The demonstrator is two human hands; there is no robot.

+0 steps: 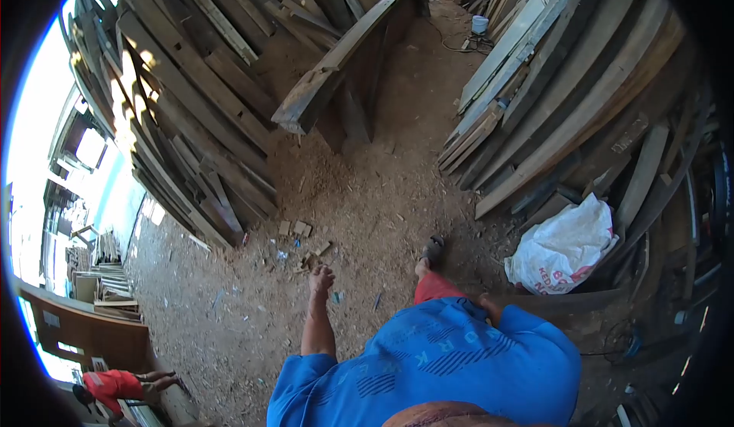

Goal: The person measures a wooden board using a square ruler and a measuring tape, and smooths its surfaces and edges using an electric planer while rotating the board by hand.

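My left hand (321,279) hangs over the ground at the end of my bare forearm. Its fingers look curled in, with nothing visible in them. Nearest to it are small wood offcuts (303,229) and chips on the dirt floor (367,220). My right hand (490,308) is beside my body at the edge of my blue shirt (436,354); its fingers are mostly hidden. One foot in a dark sandal (434,250) shows ahead of the shirt.
A long heavy timber (336,68) stands raised ahead. Planks lean at the left (191,90) and right (581,83). A white sack (564,247) lies at the right. Another person in red (115,386) bends at the lower left, near a brown panel (92,334).
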